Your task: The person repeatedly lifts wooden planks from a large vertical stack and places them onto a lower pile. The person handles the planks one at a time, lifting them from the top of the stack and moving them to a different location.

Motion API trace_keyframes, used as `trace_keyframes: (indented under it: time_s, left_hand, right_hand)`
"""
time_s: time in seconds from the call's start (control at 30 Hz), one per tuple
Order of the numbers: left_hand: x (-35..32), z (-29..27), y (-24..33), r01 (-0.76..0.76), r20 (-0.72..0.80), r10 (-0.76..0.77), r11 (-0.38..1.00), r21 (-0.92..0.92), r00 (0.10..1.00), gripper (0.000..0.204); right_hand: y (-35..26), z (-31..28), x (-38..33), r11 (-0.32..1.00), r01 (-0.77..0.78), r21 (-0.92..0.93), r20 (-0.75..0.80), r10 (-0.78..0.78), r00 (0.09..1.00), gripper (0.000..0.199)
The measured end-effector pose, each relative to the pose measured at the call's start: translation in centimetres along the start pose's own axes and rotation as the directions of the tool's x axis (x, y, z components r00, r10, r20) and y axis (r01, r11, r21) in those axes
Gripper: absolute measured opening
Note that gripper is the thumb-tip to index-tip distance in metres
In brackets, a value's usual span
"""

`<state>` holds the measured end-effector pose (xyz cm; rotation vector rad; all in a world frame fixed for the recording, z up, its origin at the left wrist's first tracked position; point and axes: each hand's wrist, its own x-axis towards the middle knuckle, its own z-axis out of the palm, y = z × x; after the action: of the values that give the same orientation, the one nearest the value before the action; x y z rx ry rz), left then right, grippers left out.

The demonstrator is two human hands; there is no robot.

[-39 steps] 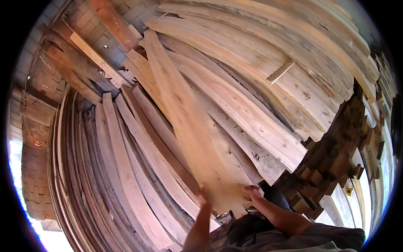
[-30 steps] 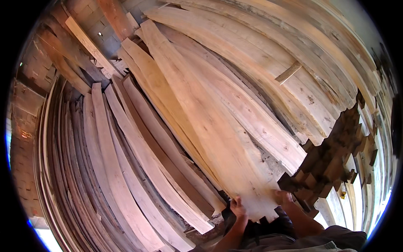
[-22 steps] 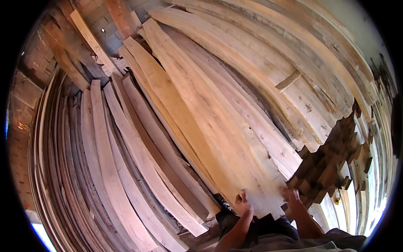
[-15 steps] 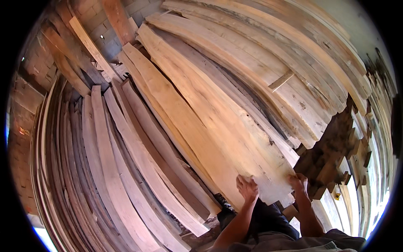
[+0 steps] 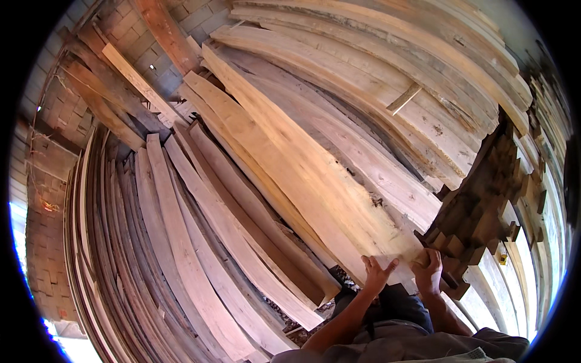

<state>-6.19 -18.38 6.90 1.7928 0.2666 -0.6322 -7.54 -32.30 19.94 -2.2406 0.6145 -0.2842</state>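
Note:
A long pale-yellow wooden board (image 5: 315,175) slants from the far left down to my hands, on top of other boards. My right hand (image 5: 428,272) grips the right corner of its near end, fingers wrapped round the edge. Beside it, my left hand (image 5: 376,277) rests at the same end, thumb and fingers apart, touching the wood. Under the board's left side, a second yellowish board (image 5: 212,112) shows as a strip. Along its right side, greyish-pink boards (image 5: 369,154) lie exposed.
Stacked planks (image 5: 375,78) rise at the far right, with a short wood strip (image 5: 404,99) across them. Upright boards (image 5: 175,242) lean in rows at the left. Dark stacked timber ends (image 5: 484,212) stand at the right. Wooden posts (image 5: 163,33) stand before a block wall (image 5: 209,15).
The yellow board has shifted left over the one beside it, uncovering more of the greyish-pink boards. My left hand has moved in from the edge and loosened. The view has turned slightly.

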Motion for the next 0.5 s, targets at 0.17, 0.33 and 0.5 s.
trace_keyframes:
  time_s: [0.17,0.33,0.5]
  left_hand:
    - [-2.0,-0.9,0.7,0.11,0.251,0.041,0.823,-0.558,0.967,0.115]
    - [-4.8,-2.5,2.1,0.139,0.016,-0.211,0.581,-0.802,0.977,0.06]
    - [-1.9,-6.1,-8.2,0.155,-0.188,-0.483,0.586,-0.795,0.855,0.068]
  right_hand:
    - [-1.9,0.7,-3.8,0.974,0.221,-0.059,-0.005,-0.222,0.975,0.052]
    - [1.1,2.9,-8.3,0.849,0.528,-0.029,0.411,-0.471,0.781,0.055]
    - [1.7,4.5,-8.9,0.9,0.425,0.098,0.678,-0.373,0.633,0.052]
